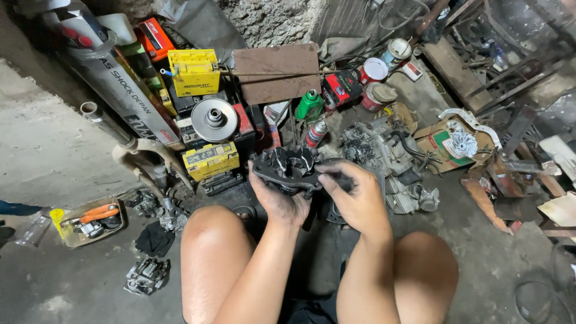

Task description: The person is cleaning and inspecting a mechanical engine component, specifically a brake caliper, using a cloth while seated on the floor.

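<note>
Setting: a person is sitting low over a concrete floor (492, 264), bare knees showing at the floor's near edge.
Held part: a dark, greasy metal engine part (288, 169) is being held up between both hands, above the floor's middle, just ahead of the knees.
Left hand: the left hand (277, 201) is cupping the part from below, its grip closing around the underside.
Right hand: the right hand (354, 198) is gripping the part's right side, fingers (329, 171) curling over the top.
Behind: yellow batteries (210, 161) and a silver pulley disc (214, 119) are sitting toward the far left; a grey engine block (390, 156) is lying just right.
Left edge: a tray holding orange-handled pliers (99, 213) is resting there.
</note>
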